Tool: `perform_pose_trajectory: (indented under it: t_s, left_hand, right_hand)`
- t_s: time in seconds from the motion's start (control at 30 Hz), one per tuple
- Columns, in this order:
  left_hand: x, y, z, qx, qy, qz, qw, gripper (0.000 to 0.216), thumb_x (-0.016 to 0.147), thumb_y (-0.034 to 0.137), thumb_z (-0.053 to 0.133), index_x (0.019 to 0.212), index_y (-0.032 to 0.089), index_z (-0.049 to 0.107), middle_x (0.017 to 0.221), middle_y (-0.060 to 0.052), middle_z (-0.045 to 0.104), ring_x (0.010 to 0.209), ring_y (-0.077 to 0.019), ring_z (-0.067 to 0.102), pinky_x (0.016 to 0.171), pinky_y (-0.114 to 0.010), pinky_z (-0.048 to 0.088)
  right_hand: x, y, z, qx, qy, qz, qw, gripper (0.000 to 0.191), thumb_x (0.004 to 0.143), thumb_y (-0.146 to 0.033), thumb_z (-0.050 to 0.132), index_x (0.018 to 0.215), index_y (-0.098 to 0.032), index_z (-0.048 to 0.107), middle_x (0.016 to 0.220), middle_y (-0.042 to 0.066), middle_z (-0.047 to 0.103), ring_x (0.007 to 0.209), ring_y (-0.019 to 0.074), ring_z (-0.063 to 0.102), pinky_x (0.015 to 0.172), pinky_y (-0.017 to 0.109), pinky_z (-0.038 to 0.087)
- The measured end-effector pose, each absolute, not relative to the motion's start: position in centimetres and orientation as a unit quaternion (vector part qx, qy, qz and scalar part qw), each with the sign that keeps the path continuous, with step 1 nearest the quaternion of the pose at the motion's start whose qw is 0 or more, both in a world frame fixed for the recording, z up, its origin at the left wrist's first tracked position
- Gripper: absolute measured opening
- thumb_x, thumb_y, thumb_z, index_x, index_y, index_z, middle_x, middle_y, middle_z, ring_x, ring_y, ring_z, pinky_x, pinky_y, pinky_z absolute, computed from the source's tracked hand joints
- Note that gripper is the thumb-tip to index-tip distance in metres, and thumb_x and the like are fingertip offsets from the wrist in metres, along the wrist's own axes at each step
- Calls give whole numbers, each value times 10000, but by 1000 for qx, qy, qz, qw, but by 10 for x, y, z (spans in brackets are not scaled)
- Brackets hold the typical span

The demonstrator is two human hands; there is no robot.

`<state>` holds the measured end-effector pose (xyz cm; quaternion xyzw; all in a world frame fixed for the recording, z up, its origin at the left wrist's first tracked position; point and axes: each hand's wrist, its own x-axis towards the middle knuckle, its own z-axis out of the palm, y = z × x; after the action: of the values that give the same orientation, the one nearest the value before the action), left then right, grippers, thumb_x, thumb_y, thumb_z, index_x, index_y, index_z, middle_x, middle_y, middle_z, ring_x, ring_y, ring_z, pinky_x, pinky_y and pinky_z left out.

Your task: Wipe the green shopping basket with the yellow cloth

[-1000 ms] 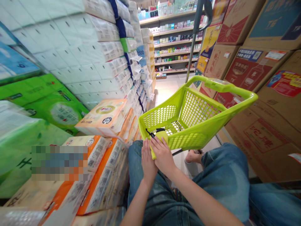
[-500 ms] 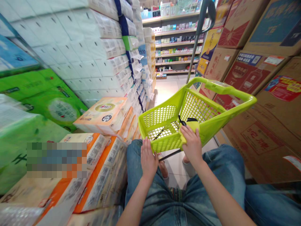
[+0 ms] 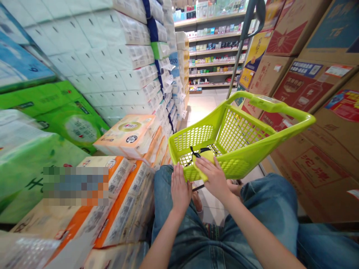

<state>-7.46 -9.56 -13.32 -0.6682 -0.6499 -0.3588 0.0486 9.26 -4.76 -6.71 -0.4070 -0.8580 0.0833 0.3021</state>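
A lime-green plastic shopping basket [image 3: 252,147] on wheels stands tilted in front of my knees. My right hand [image 3: 214,175] presses a yellow-green cloth [image 3: 203,157] with a black loop against the basket's near rim. Its fingers lie over the cloth. My left hand [image 3: 179,190] rests flat on my left knee, fingers stretched out, just beside the basket's near corner. I am seated or crouched in blue jeans [image 3: 263,213].
Stacked packs of tissue and paper rolls [image 3: 123,86] wall the left side, with orange packs [image 3: 117,201] close to my left leg. Cardboard boxes [image 3: 314,93] line the right. A narrow aisle runs ahead to store shelves [image 3: 213,48]. A grey pole [image 3: 238,56] rises behind the basket.
My right hand slid the cloth leftward along the basket's near rim, back toward my left hand. The left hand stayed on my knee.
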Motion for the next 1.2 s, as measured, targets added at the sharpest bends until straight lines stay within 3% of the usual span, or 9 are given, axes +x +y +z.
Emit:
perform_pose_trajectory:
  t_s: [0.2,0.4,0.6,0.8,1.0,1.2]
  left_hand:
    - [-74,-95,-132,-670,-648,-359,54,760,872,105,466,1551,129,124,1578,-174,320,1507,-265,186,1188,-514,295]
    - [-73,-95,-133,-664,-641,-381,51,744,892,137,456,1554,140,117,1575,-187,320,1502,-284,199,1171,-542,309]
    - [-75,-95,-137,-663,-650,-366,65,726,892,92,389,1560,179,116,1561,-162,363,1488,-251,250,1174,-507,318]
    - [-75,-95,-136,-669,-648,-358,59,768,884,122,460,1559,146,93,1571,-185,332,1501,-276,204,1170,-532,315]
    - [-74,-94,-135,-668,-642,-374,45,788,862,105,483,1556,157,114,1584,-170,312,1505,-275,193,1180,-528,304]
    - [-74,-94,-135,-667,-642,-376,50,761,887,135,464,1555,146,99,1577,-187,318,1502,-284,199,1166,-544,321]
  right_hand:
    - [154,-27,-66,-505,-791,5,346,706,646,-9,432,1296,-238,590,1395,21,592,1354,220,482,1224,522,96]
    - [91,-46,-70,-493,-800,48,339,717,636,8,456,1327,-148,572,1410,82,575,1384,259,435,1205,526,209]
    - [27,-70,-73,-408,-851,113,312,656,722,-10,476,1362,-140,544,1443,79,545,1413,220,391,1220,460,201]
    - [85,-53,-69,-391,-869,84,291,696,714,-8,451,1372,-221,531,1464,36,524,1416,189,394,1233,482,91]
    - [154,-33,-68,-492,-804,6,335,724,661,0,428,1338,-221,560,1436,39,554,1400,222,424,1219,515,136]
    - [88,-52,-68,-489,-806,58,329,743,640,15,462,1358,-155,544,1431,83,554,1400,263,420,1206,528,215]
